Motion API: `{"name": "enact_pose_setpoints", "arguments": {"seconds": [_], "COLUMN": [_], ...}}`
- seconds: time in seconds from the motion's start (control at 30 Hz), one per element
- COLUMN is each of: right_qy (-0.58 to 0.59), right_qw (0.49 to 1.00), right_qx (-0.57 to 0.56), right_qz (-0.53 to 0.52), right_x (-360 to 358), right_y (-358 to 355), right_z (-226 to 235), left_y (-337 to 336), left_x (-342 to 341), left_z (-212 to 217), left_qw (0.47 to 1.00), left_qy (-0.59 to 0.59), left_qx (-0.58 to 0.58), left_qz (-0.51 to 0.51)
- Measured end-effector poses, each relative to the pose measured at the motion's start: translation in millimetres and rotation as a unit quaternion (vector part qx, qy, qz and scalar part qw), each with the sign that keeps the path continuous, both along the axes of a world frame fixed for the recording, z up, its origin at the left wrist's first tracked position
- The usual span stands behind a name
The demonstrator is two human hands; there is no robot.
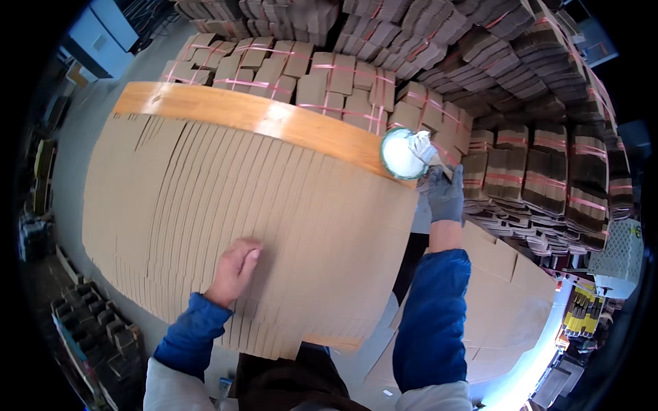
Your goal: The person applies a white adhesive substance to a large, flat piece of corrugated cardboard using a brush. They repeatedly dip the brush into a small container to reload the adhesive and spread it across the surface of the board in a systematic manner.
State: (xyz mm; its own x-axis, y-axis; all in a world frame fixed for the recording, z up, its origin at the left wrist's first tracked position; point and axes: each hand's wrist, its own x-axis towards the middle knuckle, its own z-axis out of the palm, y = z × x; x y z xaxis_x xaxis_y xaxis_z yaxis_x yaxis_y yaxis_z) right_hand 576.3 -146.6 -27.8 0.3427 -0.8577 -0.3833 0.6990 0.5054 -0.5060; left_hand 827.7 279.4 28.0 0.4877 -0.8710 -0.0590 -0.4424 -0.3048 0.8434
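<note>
A wide fan of overlapping flat cardboard sheets [240,198] covers the wooden table [260,116]. My bare left hand [235,268] presses flat on the sheets near their front edge. My right hand [444,194], in a grey glove, grips a brush [428,152] whose white-coated bristles sit over a round bowl of white glue [401,155] at the table's far right corner.
Bundles of folded cardboard tied with pink straps [329,75] are stacked behind the table and in tall piles [548,164] to the right. More flat cardboard [507,294] lies at lower right. Grey moulded trays [103,329] sit on the floor at left.
</note>
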Motion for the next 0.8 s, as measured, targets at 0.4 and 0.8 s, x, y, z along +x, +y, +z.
{"name": "enact_pose_setpoints", "arguments": {"seconds": [0.4, 0.8], "right_qy": [-0.156, -0.327], "right_qw": [0.987, 0.945], "right_qx": [0.008, 0.021], "right_qz": [0.023, 0.023], "right_x": [-22.2, -36.2], "right_y": [-9.8, 30.5], "right_z": [-43.6, 59.7], "left_y": [10.5, 11.3], "left_x": [45.3, 42.0], "left_z": [-14.4, -27.6], "left_qw": [0.879, 0.857], "left_qy": [-0.357, -0.371], "left_qx": [0.166, 0.208], "left_qz": [-0.267, -0.29]}}
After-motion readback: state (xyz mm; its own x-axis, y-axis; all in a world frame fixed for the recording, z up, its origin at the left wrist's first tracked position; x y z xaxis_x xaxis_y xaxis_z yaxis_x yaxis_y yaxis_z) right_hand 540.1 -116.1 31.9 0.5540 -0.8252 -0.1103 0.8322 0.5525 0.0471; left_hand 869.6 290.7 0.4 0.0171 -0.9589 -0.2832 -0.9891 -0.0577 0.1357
